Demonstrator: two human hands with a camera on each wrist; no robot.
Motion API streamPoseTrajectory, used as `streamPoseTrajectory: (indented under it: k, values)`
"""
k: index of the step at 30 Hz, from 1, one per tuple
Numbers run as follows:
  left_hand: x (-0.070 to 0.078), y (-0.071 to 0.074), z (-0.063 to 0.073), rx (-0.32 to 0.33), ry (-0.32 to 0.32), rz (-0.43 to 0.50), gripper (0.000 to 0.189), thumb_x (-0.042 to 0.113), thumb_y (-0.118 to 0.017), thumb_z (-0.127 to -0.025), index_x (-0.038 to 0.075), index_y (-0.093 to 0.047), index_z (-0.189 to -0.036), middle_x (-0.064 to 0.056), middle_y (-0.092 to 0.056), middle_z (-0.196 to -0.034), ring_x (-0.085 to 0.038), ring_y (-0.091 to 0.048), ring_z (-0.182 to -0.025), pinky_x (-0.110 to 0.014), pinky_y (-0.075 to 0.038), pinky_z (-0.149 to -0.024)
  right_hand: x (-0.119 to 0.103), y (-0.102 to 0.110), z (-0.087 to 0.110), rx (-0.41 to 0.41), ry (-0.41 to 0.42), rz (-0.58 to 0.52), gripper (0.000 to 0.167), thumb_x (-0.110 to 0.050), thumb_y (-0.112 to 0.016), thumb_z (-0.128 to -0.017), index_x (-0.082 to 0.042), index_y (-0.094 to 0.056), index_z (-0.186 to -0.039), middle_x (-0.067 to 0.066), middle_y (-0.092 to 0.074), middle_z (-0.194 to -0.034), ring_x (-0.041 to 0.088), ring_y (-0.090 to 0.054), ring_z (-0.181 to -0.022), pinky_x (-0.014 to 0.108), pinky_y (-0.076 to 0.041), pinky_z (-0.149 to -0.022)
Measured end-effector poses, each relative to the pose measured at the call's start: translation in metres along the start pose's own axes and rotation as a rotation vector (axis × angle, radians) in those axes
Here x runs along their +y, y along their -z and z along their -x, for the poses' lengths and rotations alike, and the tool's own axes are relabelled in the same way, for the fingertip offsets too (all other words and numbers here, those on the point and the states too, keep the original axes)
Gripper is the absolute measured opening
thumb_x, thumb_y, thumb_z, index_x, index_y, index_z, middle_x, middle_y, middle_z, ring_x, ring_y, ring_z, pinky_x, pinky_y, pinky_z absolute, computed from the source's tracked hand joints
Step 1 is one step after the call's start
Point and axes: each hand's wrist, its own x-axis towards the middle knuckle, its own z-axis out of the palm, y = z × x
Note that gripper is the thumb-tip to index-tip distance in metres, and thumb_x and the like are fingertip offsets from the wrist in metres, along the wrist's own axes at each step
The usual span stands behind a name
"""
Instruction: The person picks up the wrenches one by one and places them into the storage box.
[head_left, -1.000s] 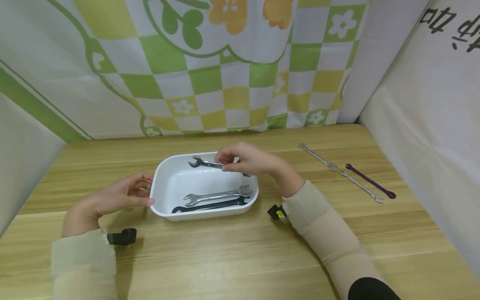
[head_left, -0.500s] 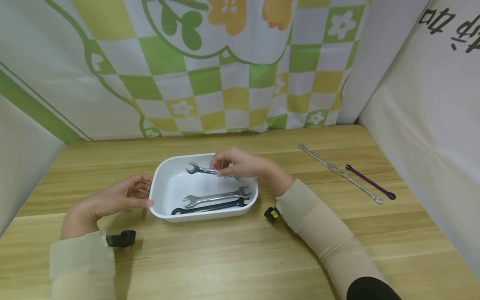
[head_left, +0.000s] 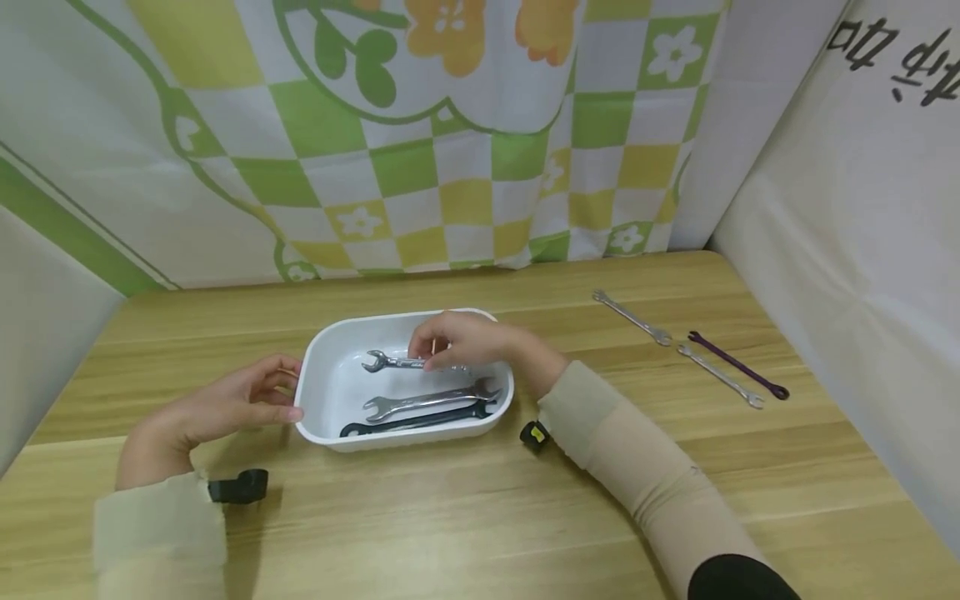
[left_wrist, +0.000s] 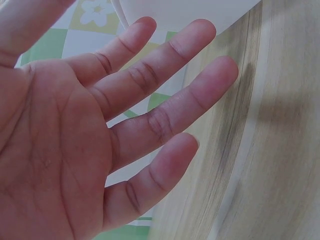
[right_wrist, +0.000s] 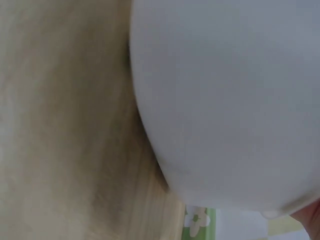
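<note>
My right hand (head_left: 472, 340) reaches over the far right rim of a white plastic tub (head_left: 318, 379) and pinches a silver wrench (head_left: 382, 361) inside it. The hand hides the middle of that wrench. Nearer the front wall lie another silver wrench (head_left: 420, 402) and, beside it, a black wrench (head_left: 412, 421). At the tub's left end, my left hand (head_left: 232, 404) has its thumb at the rim and its fingers loosely extended. The left wrist view shows that palm (left_wrist: 55, 150) with nothing in it. In the right wrist view the tub's outer wall (right_wrist: 225, 100) fills most of the picture.
To the right on the wooden table (head_left: 420, 517) lie a silver wrench (head_left: 632, 318), a purple wrench (head_left: 738, 365) and a second silver wrench (head_left: 720, 377). A checked curtain (head_left: 420, 183) hangs behind the table, and a white cloth (head_left: 847, 242) borders its right side.
My right hand has lowered the silver wrench into the tub, moving slightly left and toward me. The left hand stays at the tub's left end.
</note>
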Motion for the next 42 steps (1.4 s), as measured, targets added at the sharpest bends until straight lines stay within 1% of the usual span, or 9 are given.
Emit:
streamPoseTrajectory:
  k: [4, 7, 9, 12, 19, 26, 30, 37, 42]
  values:
    - [0.0, -0.002, 0.001, -0.004, -0.015, -0.006, 0.054, 0.012, -0.067, -0.094, -0.002, -0.038, -0.137, -0.019, -0.058, -0.123, -0.009, -0.062, -0.104, -0.028, -0.051, -0.084, 0.003, -0.006, -0.004, -0.031, -0.006, 0.02, 0.017, -0.007, -0.068, -0.092, -0.006, -0.068, -0.109, 0.005, -0.066, -0.099, 0.01, -0.059, -0.091, 0.018, -0.047, -0.084]
    - [-0.001, -0.002, 0.0, -0.002, -0.031, -0.003, 0.052, 0.01, -0.066, -0.095, -0.003, -0.038, -0.137, -0.02, -0.058, -0.123, -0.009, -0.063, -0.104, -0.025, -0.051, -0.085, 0.005, -0.008, -0.005, -0.03, -0.005, 0.007, 0.015, -0.005, -0.069, -0.091, -0.005, -0.068, -0.106, 0.005, -0.065, -0.096, 0.01, -0.058, -0.088, 0.018, -0.047, -0.082]
    - [-0.001, -0.002, -0.001, -0.005, -0.044, -0.004, 0.052, 0.009, -0.066, -0.095, -0.004, -0.038, -0.137, -0.02, -0.058, -0.123, -0.009, -0.063, -0.104, -0.025, -0.051, -0.085, 0.005, -0.007, -0.005, -0.026, -0.006, 0.014, 0.015, -0.004, -0.07, -0.09, -0.005, -0.069, -0.105, 0.005, -0.064, -0.094, 0.009, -0.057, -0.086, 0.018, -0.047, -0.081]
    - [0.0, 0.0, -0.001, -0.004, -0.047, -0.011, 0.053, 0.01, -0.066, -0.094, -0.004, -0.038, -0.137, -0.022, -0.058, -0.124, -0.008, -0.063, -0.104, -0.026, -0.051, -0.084, 0.004, -0.006, -0.004, -0.035, -0.007, 0.029, 0.015, -0.005, -0.069, -0.09, -0.005, -0.069, -0.105, 0.004, -0.064, -0.094, 0.008, -0.057, -0.085, 0.017, -0.047, -0.081]
    - [0.0, -0.002, 0.0, 0.008, -0.014, -0.012, 0.052, 0.012, -0.067, -0.094, -0.002, -0.039, -0.136, -0.018, -0.059, -0.124, -0.008, -0.063, -0.104, -0.026, -0.051, -0.084, 0.003, -0.007, -0.005, -0.078, -0.008, 0.037, 0.017, -0.002, -0.067, -0.091, -0.005, -0.07, -0.108, 0.004, -0.065, -0.092, 0.008, -0.056, -0.082, 0.018, -0.046, -0.079]
    - [-0.001, -0.002, 0.001, 0.003, -0.023, -0.004, 0.051, 0.012, -0.066, -0.095, -0.003, -0.039, -0.136, -0.017, -0.059, -0.122, -0.009, -0.063, -0.104, -0.028, -0.052, -0.084, 0.004, -0.009, -0.008, -0.112, -0.021, 0.079, 0.019, -0.003, -0.066, -0.092, -0.007, -0.072, -0.109, 0.004, -0.066, -0.093, 0.007, -0.055, -0.084, 0.016, -0.045, -0.079]
    - [-0.001, -0.002, 0.001, 0.003, -0.016, -0.002, 0.051, 0.013, -0.067, -0.094, -0.002, -0.04, -0.135, -0.017, -0.059, -0.122, -0.009, -0.064, -0.104, -0.029, -0.052, -0.084, 0.004, -0.009, -0.01, -0.133, -0.032, 0.106, 0.019, -0.003, -0.065, -0.092, -0.007, -0.072, -0.11, 0.003, -0.067, -0.093, 0.006, -0.055, -0.084, 0.016, -0.045, -0.08]
    - [0.0, -0.002, 0.0, 0.003, 0.0, -0.008, 0.054, 0.014, -0.067, -0.095, -0.003, -0.038, -0.137, -0.023, -0.058, -0.125, -0.01, -0.063, -0.105, -0.028, -0.051, -0.085, 0.003, -0.012, -0.011, -0.126, -0.069, 0.099, 0.02, -0.005, -0.065, -0.093, -0.009, -0.072, -0.112, 0.002, -0.068, -0.095, 0.006, -0.056, -0.085, 0.016, -0.045, -0.08]
    - [0.0, -0.001, -0.001, 0.002, -0.018, -0.006, 0.053, 0.012, -0.066, -0.095, -0.004, -0.038, -0.137, -0.022, -0.058, -0.124, -0.009, -0.062, -0.104, -0.028, -0.051, -0.085, 0.003, -0.012, -0.012, -0.102, -0.073, 0.106, 0.019, -0.003, -0.065, -0.092, -0.008, -0.073, -0.108, 0.003, -0.071, -0.098, 0.006, -0.059, -0.088, 0.016, -0.046, -0.083]
